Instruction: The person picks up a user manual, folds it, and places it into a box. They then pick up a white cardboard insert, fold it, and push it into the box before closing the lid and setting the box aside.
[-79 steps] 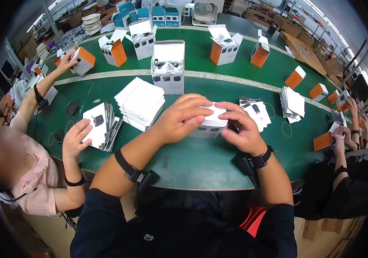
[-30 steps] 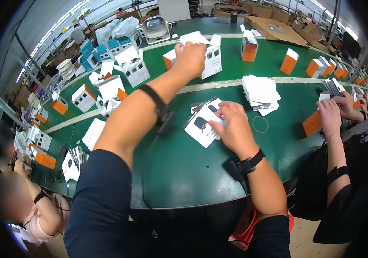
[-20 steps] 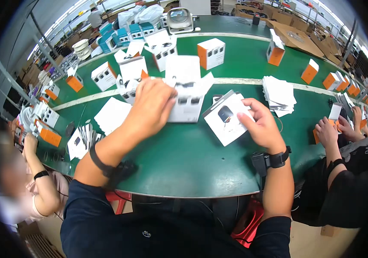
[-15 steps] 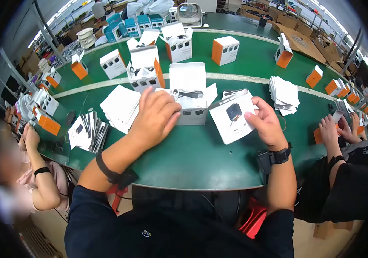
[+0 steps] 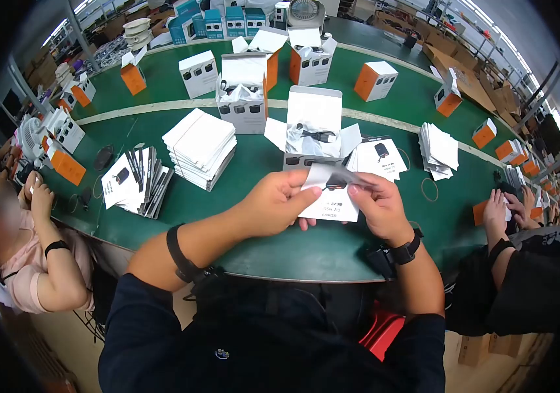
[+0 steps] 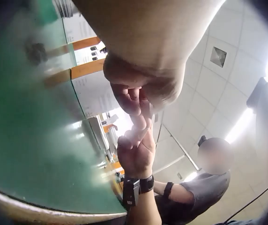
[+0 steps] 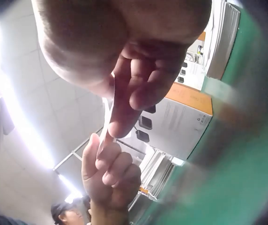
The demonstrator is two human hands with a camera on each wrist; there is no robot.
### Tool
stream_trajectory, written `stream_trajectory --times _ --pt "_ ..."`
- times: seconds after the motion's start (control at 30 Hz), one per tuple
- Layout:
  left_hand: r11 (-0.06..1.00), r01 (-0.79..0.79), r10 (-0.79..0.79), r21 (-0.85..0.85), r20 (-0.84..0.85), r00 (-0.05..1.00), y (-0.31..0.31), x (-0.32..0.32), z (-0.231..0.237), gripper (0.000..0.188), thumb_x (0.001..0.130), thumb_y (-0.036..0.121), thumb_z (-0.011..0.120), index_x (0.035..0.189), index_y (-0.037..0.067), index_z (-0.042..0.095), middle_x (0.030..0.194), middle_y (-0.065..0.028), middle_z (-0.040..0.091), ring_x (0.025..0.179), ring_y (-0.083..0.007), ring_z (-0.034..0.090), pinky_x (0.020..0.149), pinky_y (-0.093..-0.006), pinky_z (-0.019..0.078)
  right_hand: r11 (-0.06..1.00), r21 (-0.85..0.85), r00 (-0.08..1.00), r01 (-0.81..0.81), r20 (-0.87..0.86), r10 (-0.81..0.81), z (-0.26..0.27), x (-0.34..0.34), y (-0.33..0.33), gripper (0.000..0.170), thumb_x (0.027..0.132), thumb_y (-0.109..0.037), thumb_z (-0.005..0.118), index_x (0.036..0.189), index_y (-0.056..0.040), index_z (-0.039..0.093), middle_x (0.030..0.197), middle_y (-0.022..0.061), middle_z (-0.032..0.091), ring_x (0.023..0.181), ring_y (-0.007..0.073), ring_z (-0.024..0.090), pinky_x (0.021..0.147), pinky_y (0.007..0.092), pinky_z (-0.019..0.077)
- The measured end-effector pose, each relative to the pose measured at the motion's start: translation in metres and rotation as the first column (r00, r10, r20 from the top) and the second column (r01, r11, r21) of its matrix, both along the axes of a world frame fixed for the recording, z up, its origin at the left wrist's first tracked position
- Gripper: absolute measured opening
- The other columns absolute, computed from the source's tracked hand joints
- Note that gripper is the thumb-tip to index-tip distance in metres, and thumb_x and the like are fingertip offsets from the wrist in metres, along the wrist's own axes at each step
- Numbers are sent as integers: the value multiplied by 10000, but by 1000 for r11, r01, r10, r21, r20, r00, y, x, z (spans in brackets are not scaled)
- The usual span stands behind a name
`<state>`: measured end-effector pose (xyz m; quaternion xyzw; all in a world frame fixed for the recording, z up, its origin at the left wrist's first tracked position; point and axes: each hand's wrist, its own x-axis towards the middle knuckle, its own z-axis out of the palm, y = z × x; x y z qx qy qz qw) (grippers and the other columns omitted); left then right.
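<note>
Left hand (image 5: 278, 202) and right hand (image 5: 379, 204) both pinching a leaflet (image 5: 332, 200), seemingly bent, just before the open box (image 5: 312, 131).

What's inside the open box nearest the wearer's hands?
In the open box, a black cable with a plug end lies on crumpled pale wrapping. Whatever sits beneath the wrapping is covered, so I can't tell what it is.

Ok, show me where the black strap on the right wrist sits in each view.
Head: the black strap is right of centre, just below the right hand.
Left wrist: the black strap is near the bottom, about mid-width.
Right wrist: not in it.
Shared landmark: the right hand, across the top in the right wrist view.
</note>
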<state>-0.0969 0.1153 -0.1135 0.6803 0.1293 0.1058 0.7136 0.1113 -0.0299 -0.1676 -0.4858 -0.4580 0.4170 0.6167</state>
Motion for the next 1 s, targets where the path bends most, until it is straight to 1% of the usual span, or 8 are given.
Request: stream_trajectory --times 0.13,0.27,0.33,0.47,0.53,0.6,0.87,1.0 --pt "998 -28 31 -59 53 998 11 -2 -16 424 1013 -75 408 1206 86 750 1014 -120 750 735 -122 701 612 -226 514 988 143 994 -65 100 51 3 10 -3 401 1020 -65 601 1393 77 561 1030 170 750 840 224 744 689 297 571" --pt "994 108 -107 -13 68 992 27 3 -39 466 963 -107 395 1176 72 769 1053 -126 757 815 -144 715 689 -259 541 972 22 923 -235 -309 230 18 9 -2 327 1022 -142 645 1315 3 651 1007 132 752 790 203 748 655 263 550" --pt "881 48 -203 471 284 937 28 7 -45 435 948 -92 443 1234 48 740 1052 -122 760 913 -170 716 790 -289 550 960 -229 986 -161 1 166 17 3 -2 319 1029 -187 661 1281 9 657 971 94 743 741 154 737 613 231 523" --pt "822 -38 -167 567 305 938 22 4 -27 373 941 -53 521 1249 21 718 1047 -124 761 988 -196 712 865 -309 538 968 -225 991 -115 42 128 12 6 -1 268 1036 -183 661 1220 12 674 934 60 728 699 108 710 581 219 504" --pt "954 44 -57 297 35 998 19 -3 -9 325 967 19 590 1273 17 699 1052 -126 764 962 -208 726 837 -329 549 973 -202 987 -112 95 133 11 1 -2 239 1031 -167 665 1183 17 690 920 57 725 684 103 701 577 216 501" --pt "650 -40 -94 759 132 987 11 6 -13 239 1013 151 638 1206 29 710 953 -146 744 789 -329 714 717 -378 563 977 -181 979 -113 147 141 12 -5 -1 214 1026 -151 669 1147 22 706 905 55 721 670 98 692 574 214 499" --pt "21 -501 31 865 500 865 43 20 37 326 952 254 704 1150 -2 671 1025 -174 695 961 -338 662 905 -456 507 899 238 767 367 469 -437 73 4 8 153 961 -62 714 1085 24 738 886 63 719 682 107 645 617 248 504" --pt "-184 -106 144 977 133 981 51 32 20 403 959 315 691 1210 1 654 1100 -160 652 1061 -309 618 1025 -479 427 914 254 568 315 721 -396 107 16 46 169 940 -91 729 1099 -36 719 929 132 738 787 225 694 715 318 533"
